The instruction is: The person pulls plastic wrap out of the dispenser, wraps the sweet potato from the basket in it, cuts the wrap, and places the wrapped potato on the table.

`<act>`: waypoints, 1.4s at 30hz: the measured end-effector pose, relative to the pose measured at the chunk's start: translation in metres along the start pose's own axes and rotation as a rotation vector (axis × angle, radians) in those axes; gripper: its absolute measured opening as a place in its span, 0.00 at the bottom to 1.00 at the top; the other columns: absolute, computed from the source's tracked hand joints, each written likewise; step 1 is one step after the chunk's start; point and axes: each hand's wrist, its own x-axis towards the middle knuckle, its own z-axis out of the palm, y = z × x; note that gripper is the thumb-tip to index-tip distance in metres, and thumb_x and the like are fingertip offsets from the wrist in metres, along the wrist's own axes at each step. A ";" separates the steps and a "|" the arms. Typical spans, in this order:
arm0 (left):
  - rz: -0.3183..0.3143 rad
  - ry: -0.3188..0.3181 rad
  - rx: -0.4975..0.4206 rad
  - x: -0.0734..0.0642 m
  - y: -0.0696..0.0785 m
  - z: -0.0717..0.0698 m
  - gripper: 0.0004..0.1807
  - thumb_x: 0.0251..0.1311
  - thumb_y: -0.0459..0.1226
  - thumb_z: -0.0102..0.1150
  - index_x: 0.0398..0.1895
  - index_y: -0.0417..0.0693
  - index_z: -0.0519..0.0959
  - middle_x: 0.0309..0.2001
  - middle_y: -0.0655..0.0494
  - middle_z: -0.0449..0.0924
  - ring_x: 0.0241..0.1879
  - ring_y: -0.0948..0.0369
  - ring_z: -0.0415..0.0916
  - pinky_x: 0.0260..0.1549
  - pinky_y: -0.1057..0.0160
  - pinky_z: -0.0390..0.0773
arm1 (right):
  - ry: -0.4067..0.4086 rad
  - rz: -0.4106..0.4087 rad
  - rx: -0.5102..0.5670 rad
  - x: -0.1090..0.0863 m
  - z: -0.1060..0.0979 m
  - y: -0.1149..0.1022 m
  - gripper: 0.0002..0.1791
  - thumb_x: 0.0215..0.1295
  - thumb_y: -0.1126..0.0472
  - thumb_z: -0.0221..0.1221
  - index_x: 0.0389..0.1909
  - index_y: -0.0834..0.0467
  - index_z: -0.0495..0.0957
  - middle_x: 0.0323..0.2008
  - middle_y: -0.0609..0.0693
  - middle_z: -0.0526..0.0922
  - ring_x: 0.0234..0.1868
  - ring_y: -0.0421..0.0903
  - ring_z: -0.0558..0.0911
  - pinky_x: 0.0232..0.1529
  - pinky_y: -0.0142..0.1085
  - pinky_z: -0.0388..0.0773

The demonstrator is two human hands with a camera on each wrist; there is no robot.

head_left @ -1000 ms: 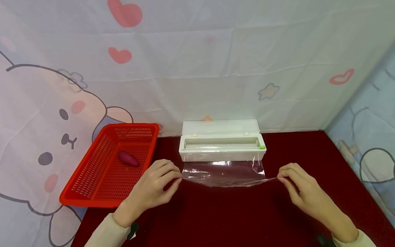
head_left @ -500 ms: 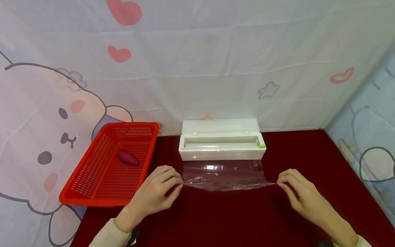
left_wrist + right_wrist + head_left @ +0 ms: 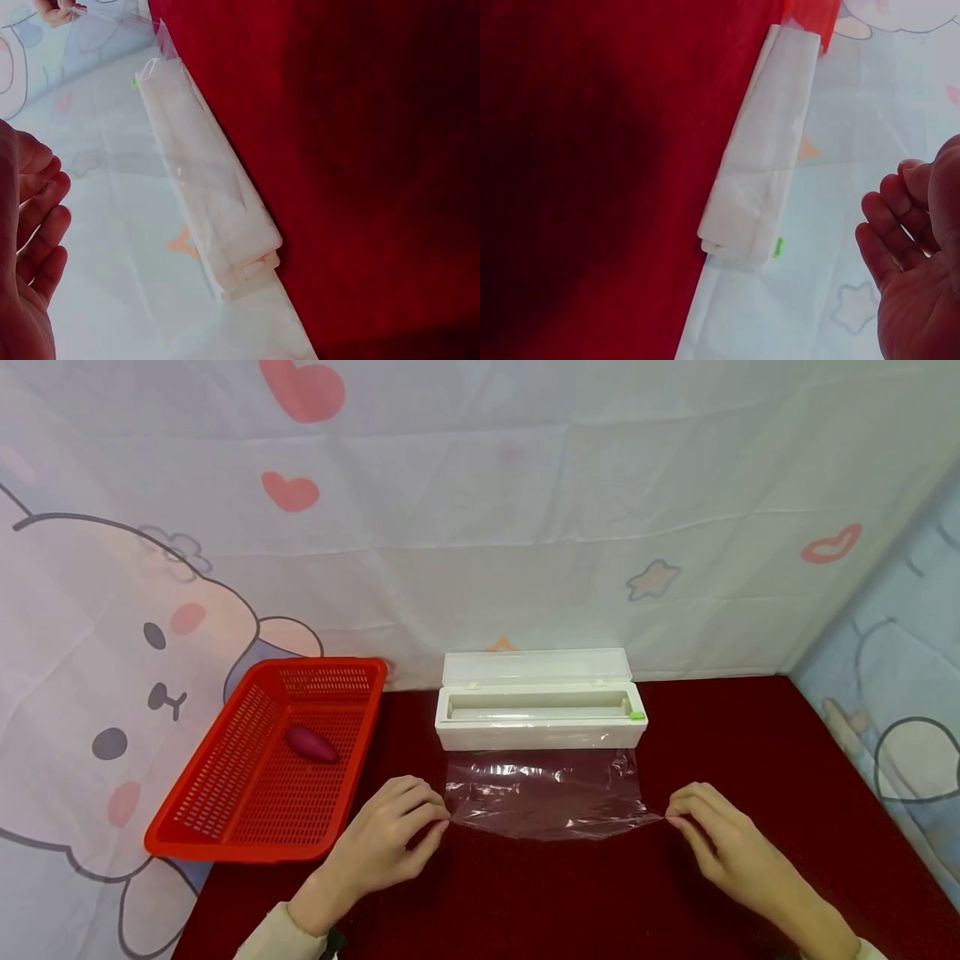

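Observation:
A clear sheet of plastic wrap stretches toward me from the front of a white wrap dispenser box. Its near edge sags between my two hands. My left hand pinches the left corner between thumb and fingertips, and my right hand pinches the right corner. The box's lid stands raised at the back, and a small green cutter piece sits at its right end. In the left wrist view the see-through wrap overlaps the box.
To the left stands a red plastic basket holding a purple, eggplant-shaped item. Dark red cloth covers the table. A patterned curtain hangs right behind the box.
Both hands have come down toward me and slightly closer together, drawing more wrap out of the box. The basket and box have stayed in place.

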 end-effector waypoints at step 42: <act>-0.132 -0.276 -0.019 -0.043 0.013 0.032 0.05 0.58 0.35 0.77 0.32 0.55 0.89 0.37 0.67 0.83 0.40 0.68 0.78 0.43 0.65 0.82 | -0.324 0.136 0.001 -0.029 0.018 -0.004 0.19 0.60 0.75 0.72 0.40 0.48 0.79 0.39 0.32 0.75 0.40 0.27 0.71 0.42 0.16 0.67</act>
